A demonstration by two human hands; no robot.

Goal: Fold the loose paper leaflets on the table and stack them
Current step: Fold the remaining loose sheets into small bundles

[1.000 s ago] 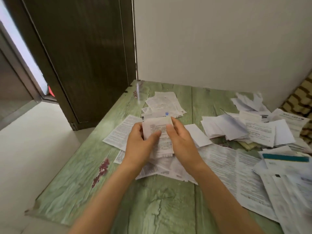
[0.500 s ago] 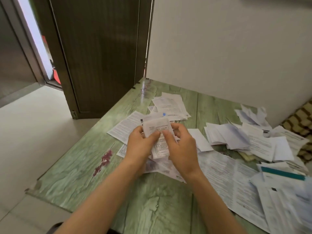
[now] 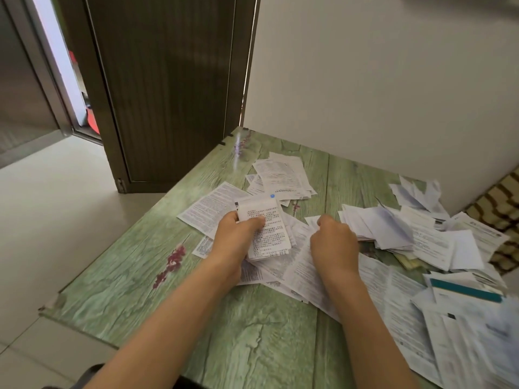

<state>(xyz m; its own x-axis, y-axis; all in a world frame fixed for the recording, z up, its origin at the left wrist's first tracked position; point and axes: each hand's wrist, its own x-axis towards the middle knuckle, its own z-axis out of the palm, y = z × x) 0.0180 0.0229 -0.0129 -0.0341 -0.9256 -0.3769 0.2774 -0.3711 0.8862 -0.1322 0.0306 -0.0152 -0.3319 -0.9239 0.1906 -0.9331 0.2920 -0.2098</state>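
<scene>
Head view: the left hand grips a folded leaflet, its thumb curled over the printed face near the left edge and its fingers hidden beneath. The leaflet sticks out to the right of that hand and sits low over the loose sheets spread on the green table. The right hand is apart from the leaflet, near its right side, with fingers curled toward the palm above the loose sheets; whether it pinches a paper corner cannot be told. Beyond the held leaflet, toward the wall, lies a small stack of folded leaflets. Just right of the right hand sits a heap of folded papers.
</scene>
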